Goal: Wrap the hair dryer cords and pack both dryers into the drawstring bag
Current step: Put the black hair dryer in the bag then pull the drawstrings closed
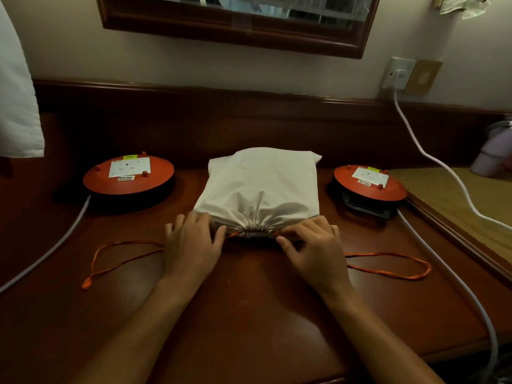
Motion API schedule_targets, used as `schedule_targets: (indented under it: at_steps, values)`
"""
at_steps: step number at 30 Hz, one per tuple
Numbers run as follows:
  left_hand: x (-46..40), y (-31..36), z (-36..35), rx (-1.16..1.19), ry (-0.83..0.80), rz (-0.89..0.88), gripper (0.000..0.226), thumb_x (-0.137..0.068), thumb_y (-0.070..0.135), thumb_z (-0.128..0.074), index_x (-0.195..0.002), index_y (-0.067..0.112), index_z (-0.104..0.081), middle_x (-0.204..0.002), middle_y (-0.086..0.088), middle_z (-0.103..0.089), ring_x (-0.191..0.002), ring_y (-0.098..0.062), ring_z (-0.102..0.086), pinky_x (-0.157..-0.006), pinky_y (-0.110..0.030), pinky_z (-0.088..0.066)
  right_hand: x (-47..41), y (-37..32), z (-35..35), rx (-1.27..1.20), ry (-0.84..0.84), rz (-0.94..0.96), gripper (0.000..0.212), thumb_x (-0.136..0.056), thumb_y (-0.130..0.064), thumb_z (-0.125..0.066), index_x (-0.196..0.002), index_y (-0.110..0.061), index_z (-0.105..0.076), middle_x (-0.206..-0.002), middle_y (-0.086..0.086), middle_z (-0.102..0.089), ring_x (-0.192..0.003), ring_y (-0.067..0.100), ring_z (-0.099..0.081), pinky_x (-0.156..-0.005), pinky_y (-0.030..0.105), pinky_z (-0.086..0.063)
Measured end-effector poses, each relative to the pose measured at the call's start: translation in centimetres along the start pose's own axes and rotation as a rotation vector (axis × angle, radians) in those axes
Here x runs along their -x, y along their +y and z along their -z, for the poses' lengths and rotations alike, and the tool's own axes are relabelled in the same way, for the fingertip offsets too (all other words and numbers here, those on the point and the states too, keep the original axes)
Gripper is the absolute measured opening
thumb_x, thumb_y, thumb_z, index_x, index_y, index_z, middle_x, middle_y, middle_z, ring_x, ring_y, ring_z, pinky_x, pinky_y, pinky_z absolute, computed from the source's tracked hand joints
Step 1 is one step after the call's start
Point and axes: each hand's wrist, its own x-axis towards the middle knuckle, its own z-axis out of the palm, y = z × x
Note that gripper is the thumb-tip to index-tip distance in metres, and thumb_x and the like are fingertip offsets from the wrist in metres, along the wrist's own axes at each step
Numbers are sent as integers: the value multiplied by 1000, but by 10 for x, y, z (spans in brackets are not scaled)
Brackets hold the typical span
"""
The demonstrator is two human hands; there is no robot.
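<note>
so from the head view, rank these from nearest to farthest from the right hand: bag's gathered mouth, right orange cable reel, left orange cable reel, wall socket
From the right hand:
1. Gathered mouth of the drawstring bag, touching the fingertips, just to its left.
2. Right orange cable reel, behind and to the right.
3. Left orange cable reel, across the bag on the far left.
4. Wall socket, up on the back wall, right.

Bag (260, 184): white cloth, bulging, flat on desk (249, 300), mouth cinched shut toward viewer. Orange drawstring loops (110, 261) trailing left and right from mouth.

"5 METERS" on left reel's label (125, 178)
</note>
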Motion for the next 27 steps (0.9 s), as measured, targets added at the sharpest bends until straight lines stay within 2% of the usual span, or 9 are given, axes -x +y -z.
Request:
schedule_targets:
  at_steps: [3,6,8,11,14,17,21,23,27]
  values:
    - [1,8,-6,24,-4,-150,37,-91,54,-44,-86,23,-62,-93,2,-63,-96,-21,-55,-82,-39,-40,-1,-5,-3,22,-27,-16,24,-78,-44,-79,-88,-23,-76,-78,-10,-69,-83,16,-55,-71,35,-42]
    - [-1,8,-11,29,-11,-174,34,-91,55,-52,-85,22,-60,-89,3,-64,-91,-21,-57,-76,-37,-40,-2,-8,-7,29,-61,-39,22,-76,-40,-83,-86,-22,-75,-73,-8,-65,-74,15,-57,-68,34,-45]
    - [-2,5,-15,96,-49,-199,31,-90,52,-60,-82,21,-58,-85,3,-62,-86,-20,-57,-73,-36,-39,-1,-8,-10,9,-90,-42,16,-78,-34,-82,-82,-21,-74,-73,-8,-66,-72,15,-58,-67,35,-47]
    - [-1,6,-17,241,-101,-253,23,-90,43,-64,-79,23,-61,-82,7,-60,-84,-16,-54,-72,-33,-35,-1,-8,-11,-176,-141,-86,10,-89,-26,-73,-84,-18,-70,-76,-7,-69,-68,10,-60,-63,32,-51]
    - [1,10,-21,298,-97,-293,21,-90,36,-56,-78,19,-57,-79,7,-55,-79,-16,-50,-70,-33,-38,0,-6,-10,-331,-158,-182,11,-97,-25,-63,-87,-19,-64,-71,-9,-66,-64,9,-61,-58,30,-48]
    - [0,7,-21,427,-94,-260,21,-91,33,-49,-78,17,-55,-76,5,-53,-73,-13,-49,-65,-34,-43,-1,-3,-7,-389,-136,-260,14,-97,-27,-63,-86,-20,-66,-71,-11,-67,-67,5,-65,-61,35,-53]
    - [0,5,-16,522,-135,-235,22,-93,34,-47,-74,23,-49,-56,3,-51,-54,-13,-51,-52,-37,-39,-1,4,-4,-414,-158,-297,15,-97,-28,-63,-85,-20,-68,-73,-10,-69,-69,7,-67,-63,41,-55]
    - [1,4,-16,460,-153,-245,27,-92,40,-45,-71,24,-47,-53,2,-50,-51,-14,-51,-50,-39,-39,0,7,-1,-417,-164,-302,16,-97,-28,-63,-83,-21,-67,-69,-10,-67,-64,7,-64,-59,37,-53]
    - [-1,1,-14,360,-193,-295,31,-90,57,-44,-66,38,-51,-53,8,-52,-52,-9,-51,-50,-33,-41,3,14,7,-411,-172,-308,19,-96,-25,-65,-78,-20,-66,-60,-18,-58,-54,3,-52,-52,14,-33]
